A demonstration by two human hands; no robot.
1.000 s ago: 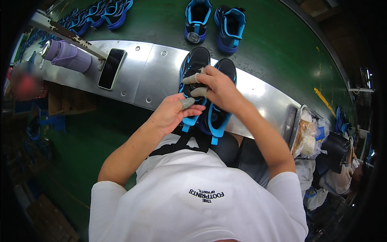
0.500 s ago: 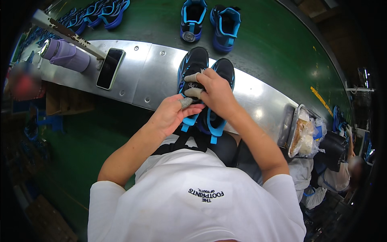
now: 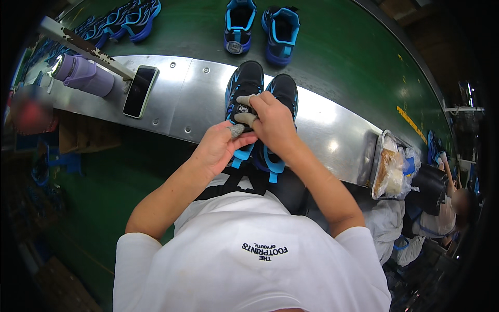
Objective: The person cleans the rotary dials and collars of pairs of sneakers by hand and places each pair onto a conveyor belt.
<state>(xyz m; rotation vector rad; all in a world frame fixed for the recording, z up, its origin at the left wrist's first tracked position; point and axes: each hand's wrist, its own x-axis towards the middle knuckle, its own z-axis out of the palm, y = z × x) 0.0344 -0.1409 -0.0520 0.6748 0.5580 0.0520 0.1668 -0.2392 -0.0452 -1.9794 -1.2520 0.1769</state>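
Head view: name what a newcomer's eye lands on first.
First, the pair of black and blue shoes on the metal ledge, with the left hand and right hand meeting on the left shoe. Beyond lies another pair on the green belt. A phone rests further left on the ledge.

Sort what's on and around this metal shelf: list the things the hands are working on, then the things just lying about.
In hand:
- pair of black and blue shoes on the metal shelf
- left hand and right hand, both on that pair

Lying about:
- phone
- purple bottle
- second pair of blue shoes on the green belt
- tray of bags
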